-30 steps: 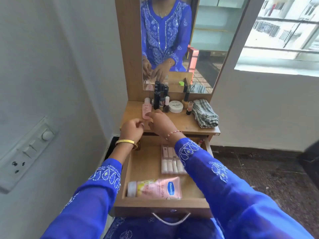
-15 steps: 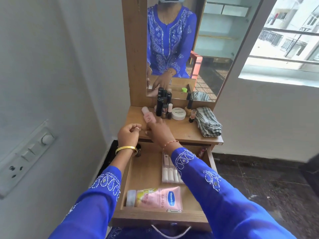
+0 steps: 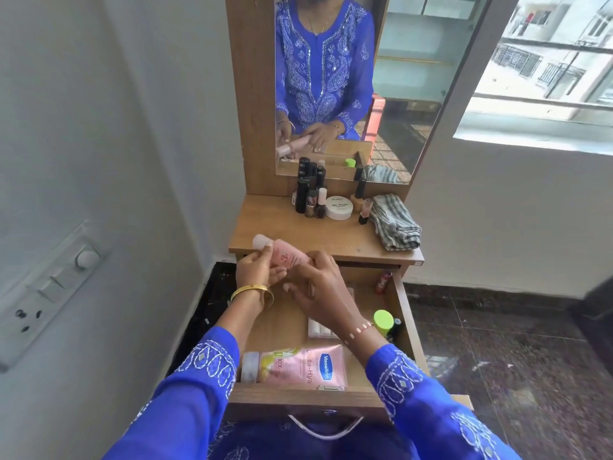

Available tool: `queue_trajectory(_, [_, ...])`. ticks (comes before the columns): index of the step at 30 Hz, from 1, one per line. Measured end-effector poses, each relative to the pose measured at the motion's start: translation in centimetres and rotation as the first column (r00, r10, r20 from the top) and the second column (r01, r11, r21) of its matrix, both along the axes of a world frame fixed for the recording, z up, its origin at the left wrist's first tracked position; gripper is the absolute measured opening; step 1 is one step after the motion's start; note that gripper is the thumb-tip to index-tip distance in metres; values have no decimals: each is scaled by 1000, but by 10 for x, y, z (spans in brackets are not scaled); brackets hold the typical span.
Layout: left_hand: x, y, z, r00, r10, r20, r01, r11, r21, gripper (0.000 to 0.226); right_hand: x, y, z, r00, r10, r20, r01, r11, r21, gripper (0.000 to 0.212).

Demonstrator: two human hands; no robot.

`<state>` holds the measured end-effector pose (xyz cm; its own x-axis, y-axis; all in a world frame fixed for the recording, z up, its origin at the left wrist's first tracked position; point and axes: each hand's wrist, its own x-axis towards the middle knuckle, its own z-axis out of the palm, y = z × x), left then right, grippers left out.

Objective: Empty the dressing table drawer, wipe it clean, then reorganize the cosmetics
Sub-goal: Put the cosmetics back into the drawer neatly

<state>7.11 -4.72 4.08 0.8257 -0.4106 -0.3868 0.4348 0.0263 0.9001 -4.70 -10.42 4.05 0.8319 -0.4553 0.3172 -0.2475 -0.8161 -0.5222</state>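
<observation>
Drawer pulled open, Vaseline tube flat at its front. Pink bottle, pale cap, tilted above the tabletop's front edge; left hand and right hand both grip it.

Home bedroom corner: mirrored dressing table, cosmetics, wall switchboard.

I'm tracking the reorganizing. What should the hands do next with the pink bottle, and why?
Probably lower the pink bottle into the drawer: both the left hand and right hand hold it above the drawer's bare left side, beyond the Vaseline tube.
</observation>
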Motion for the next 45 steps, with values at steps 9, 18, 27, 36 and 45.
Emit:
queue_trajectory(9, [-21,16,-1,995,-103,5,103,990,-92,12,-21,-6,11,992,-117,56,71,851,520,21])
queue_trajectory(18, [-54,21,-16,978,-178,106,182,983,-28,7,-29,-22,20,964,-35,-263,134,920,369,20])
queue_trajectory(27, [-73,37,-48,814,-472,338,408,879,246,27,-77,-36,14,723,132,-678,72,962,264,33])
queue_trajectory(36, [-76,38,-58,688,-639,344,485,758,437,19,-85,-24,-1,585,138,-799,-28,988,151,38])
queue_trajectory(45, [-77,41,-57,620,-714,327,506,681,529,17,-89,-21,-23,381,69,-922,-162,987,7,45])
